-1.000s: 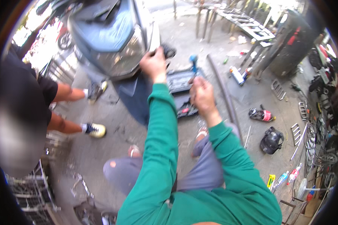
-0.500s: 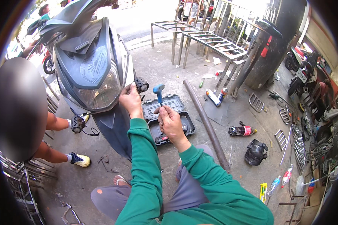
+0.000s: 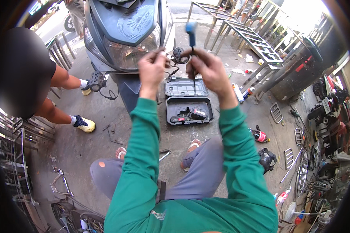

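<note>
Head view: two black lamps flank the scooter; right of it lies one open case. One blue-handled driver, blurred, stands near-upright right of the scooter, fingers of the right hand pinching its shaft. The left hand bunches its fingers by the scooter, grip unclear.
</note>
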A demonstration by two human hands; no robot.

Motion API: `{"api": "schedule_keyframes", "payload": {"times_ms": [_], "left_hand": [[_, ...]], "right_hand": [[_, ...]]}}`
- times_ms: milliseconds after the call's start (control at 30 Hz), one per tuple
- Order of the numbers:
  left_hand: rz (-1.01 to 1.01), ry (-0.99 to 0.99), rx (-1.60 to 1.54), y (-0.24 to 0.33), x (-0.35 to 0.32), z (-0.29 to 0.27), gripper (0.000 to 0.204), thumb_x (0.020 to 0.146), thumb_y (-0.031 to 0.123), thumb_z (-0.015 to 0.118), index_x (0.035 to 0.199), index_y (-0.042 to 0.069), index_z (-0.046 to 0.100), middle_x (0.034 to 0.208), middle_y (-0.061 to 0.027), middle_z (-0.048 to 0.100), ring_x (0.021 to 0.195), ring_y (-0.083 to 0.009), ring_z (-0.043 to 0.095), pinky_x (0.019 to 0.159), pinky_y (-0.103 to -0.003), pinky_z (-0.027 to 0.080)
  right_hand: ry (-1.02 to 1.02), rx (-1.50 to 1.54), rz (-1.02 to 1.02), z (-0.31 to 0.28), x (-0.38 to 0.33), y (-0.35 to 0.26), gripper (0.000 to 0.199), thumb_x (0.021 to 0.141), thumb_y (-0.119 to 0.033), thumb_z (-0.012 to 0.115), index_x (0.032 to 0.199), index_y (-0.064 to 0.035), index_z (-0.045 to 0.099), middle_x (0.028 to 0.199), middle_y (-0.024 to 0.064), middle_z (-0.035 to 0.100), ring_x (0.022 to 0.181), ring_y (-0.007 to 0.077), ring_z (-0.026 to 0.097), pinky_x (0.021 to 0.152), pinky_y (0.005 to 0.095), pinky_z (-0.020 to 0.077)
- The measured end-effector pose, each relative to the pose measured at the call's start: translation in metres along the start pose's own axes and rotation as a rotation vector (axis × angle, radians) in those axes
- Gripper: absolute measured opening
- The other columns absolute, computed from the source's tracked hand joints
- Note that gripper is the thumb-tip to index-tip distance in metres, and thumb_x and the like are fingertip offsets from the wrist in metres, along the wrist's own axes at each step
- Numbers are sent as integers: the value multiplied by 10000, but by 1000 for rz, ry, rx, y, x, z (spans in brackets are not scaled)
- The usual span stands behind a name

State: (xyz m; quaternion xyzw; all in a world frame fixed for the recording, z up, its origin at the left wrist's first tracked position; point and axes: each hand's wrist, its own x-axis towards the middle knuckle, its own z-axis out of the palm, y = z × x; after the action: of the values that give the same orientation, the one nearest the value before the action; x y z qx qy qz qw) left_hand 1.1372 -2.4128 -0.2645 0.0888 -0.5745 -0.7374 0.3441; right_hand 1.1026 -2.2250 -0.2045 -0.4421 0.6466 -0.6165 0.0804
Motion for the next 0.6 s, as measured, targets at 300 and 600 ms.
{"api": "schedule_keyframes", "payload": {"times_ms": [300, 600], "left_hand": [[273, -290, 410, 114, 4, -92, 302, 961, 133, 745, 1219, 6, 651, 984, -59, 735, 799, -126, 713, 652, -253, 569], [271, -205, 502, 80, 16, -127, 222, 961, 112, 752, 1118, -14, 658, 917, -67, 720, 750, -91, 631, 670, -228, 511]], "right_hand": [[-614, -483, -31, 32, 121, -2, 304, 1003, -179, 695, 1255, -10, 700, 887, 84, 734, 798, 122, 685, 759, 286, 579], [-495, -576, 103, -29, 121, 35, 269, 887, -71, 597, 1074, 32, 760, 796, 96, 762, 704, 151, 724, 680, 308, 590]]}}
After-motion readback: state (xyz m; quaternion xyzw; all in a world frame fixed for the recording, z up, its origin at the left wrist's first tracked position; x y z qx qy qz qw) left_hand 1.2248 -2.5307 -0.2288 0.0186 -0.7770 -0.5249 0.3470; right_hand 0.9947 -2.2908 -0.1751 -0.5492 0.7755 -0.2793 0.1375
